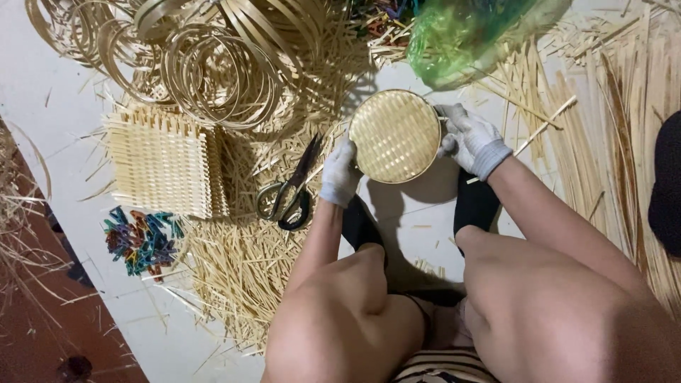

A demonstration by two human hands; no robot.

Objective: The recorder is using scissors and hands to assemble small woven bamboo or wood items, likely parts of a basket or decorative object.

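A small round woven bamboo tray [394,135] with a hoop rim is held up between both hands above the floor. My left hand [340,174], in a white glove, grips its lower left edge. My right hand [470,140], also gloved, grips its right edge. Both knees are bent below, with my feet in black socks on the pale floor under the tray.
Black-handled scissors [287,191] lie just left of my left hand on bamboo scraps. A stack of square woven mats [164,163] sits further left, with coiled bamboo hoops [213,64] behind. Coloured clips [142,240] lie lower left. A green plastic bag [461,32] and long bamboo strips [610,128] are at right.
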